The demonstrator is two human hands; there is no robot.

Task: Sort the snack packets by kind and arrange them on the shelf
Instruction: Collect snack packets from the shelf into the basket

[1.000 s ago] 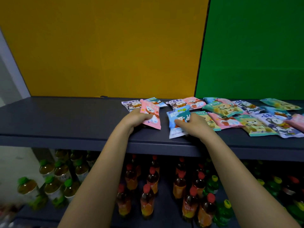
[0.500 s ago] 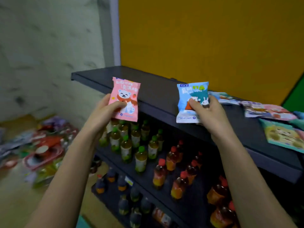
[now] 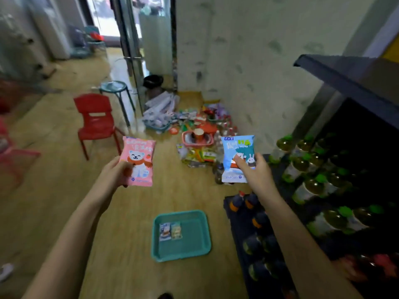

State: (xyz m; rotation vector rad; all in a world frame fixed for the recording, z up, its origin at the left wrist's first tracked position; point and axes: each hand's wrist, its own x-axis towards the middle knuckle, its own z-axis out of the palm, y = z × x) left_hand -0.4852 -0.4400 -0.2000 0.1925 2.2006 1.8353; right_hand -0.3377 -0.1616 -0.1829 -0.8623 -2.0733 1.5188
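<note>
Wooden flooring (image 3: 64,212) fills most of the view, with a mottled pale wall (image 3: 248,61) behind it and a dark shelf unit (image 3: 345,83) rising at the right edge.

A pink plastic snack packet printed with a white bear (image 3: 138,162) is held upright in the left hand (image 3: 115,173), whose fingers are closed on the packet's lower left edge. A blue plastic snack packet printed with a rabbit (image 3: 237,160) is held upright in the right hand (image 3: 257,171), pinched near its lower half between thumb and fingers. Both packets are carried with their long axes vertical and their printed faces turned toward the camera, well apart from each other.

Directly below and between the hands, a teal plastic tray (image 3: 194,251) is seen lying on the floor, with two small packets (image 3: 170,231) side by side near its left half. The tray lies slightly closer to the right hand than to the left.

The top board of the dark shelf unit is found up and to the right of both hands, so the blue packet is judged the nearer of the two to it. Rows of green-capped bottles (image 3: 313,169) are stocked on the lower levels.

Farther off, a heap of mixed packaging (image 3: 194,126) is piled against the wall, and a red plastic chair (image 3: 97,121) is stood to the left.
</note>
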